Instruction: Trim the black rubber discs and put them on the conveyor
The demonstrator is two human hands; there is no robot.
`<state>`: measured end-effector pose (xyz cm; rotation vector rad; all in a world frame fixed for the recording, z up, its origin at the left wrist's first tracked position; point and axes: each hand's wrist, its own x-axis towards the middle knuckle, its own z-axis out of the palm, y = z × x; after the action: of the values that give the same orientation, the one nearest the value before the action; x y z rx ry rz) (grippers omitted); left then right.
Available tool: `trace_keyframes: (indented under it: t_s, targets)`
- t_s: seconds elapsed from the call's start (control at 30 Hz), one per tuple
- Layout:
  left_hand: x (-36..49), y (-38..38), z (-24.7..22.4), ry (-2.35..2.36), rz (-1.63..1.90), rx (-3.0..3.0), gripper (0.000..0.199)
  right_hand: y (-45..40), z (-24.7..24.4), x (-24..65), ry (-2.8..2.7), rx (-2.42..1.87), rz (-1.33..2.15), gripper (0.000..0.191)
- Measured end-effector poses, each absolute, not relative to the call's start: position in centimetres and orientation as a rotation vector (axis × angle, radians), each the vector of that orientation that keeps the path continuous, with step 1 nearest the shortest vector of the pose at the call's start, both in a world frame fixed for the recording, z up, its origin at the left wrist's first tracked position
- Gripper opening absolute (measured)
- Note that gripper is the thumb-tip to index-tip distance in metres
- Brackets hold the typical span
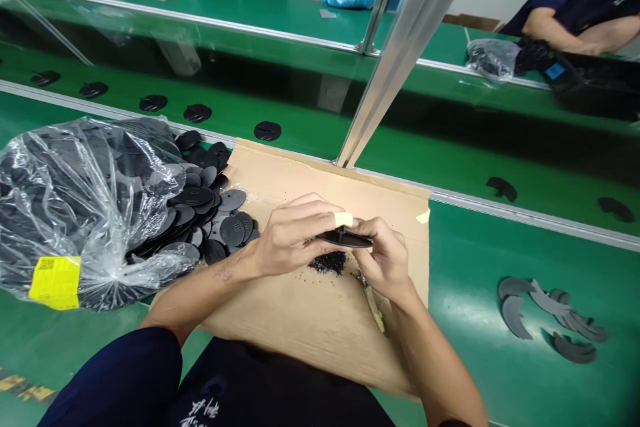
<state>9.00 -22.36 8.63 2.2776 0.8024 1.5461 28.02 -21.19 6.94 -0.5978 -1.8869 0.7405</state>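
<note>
Both hands work close together over a cardboard sheet (305, 327). My left hand (295, 237), with pale tape around one finger, pinches a black moulded disc (345, 237) seen nearly edge-on. My right hand (383, 257) grips the same disc from the other side. A small cutting tool with a pale handle (373, 303) sticks out below my right hand, and its fingers appear to hold it. Directly beneath the hands lies a heap of black crumbs (327, 263). To the left of my left hand, loose black discs (200, 213) spill from a clear plastic bag (85, 213).
The cardboard lies on a green conveyor belt (500, 247) with a metal side rail (530, 220). Grey crescent pieces (550, 313) lie to the right. Black discs (197, 113) sit on a farther belt, beyond an aluminium upright (385, 60). A co-worker's arms (575, 30) are at upper right.
</note>
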Motion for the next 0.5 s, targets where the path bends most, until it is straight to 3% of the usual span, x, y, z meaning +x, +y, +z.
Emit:
trace_keyframes:
  t_s: [0.5]
  targets:
    - [9.53, -22.96, 8.55, 0.799, 1.644, 2.269, 0.020, -21.43, 7.51, 28.50, -1.982, -0.628, 0.672, 0.012]
